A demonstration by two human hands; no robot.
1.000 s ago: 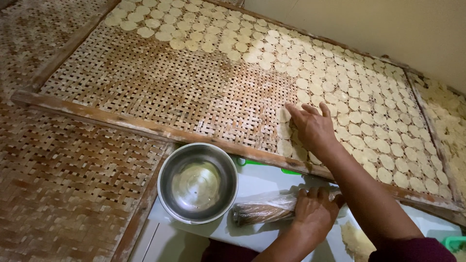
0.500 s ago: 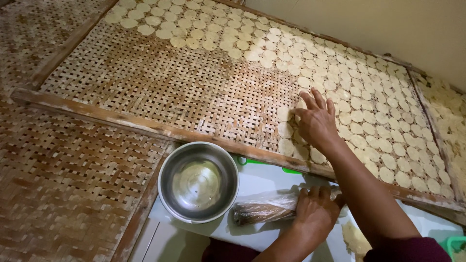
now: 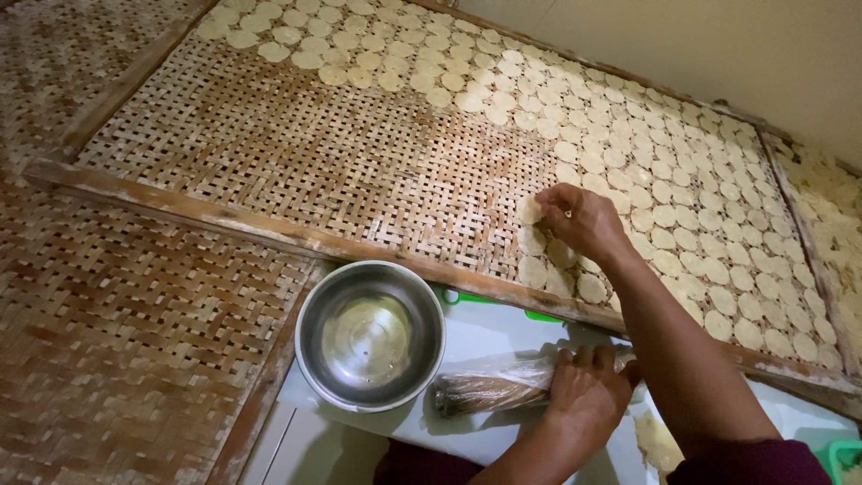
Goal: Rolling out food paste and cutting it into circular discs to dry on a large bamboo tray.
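Note:
My right hand (image 3: 584, 220) rests on the woven bamboo tray (image 3: 296, 153), its fingertips on a pale round dough disc (image 3: 530, 210) at the left end of the rows of discs. Several more discs lie just below and to the right of it. My left hand (image 3: 584, 395) is closed around a plastic-wrapped brown roll (image 3: 489, 391) that lies on a white board (image 3: 503, 337) near me. A shiny steel bowl (image 3: 370, 334) with a little liquid stands just left of the roll.
Rows of pale discs (image 3: 682, 180) cover the tray's right half and far edge. A second woven tray (image 3: 117, 332) lies at the lower left, another at the far right (image 3: 831, 207). A green object (image 3: 844, 458) shows at the bottom right corner.
My right hand has shifted up and to the left along the tray, from lying flat on the discs to pinching one disc at the row's end. My left hand has stayed on the roll.

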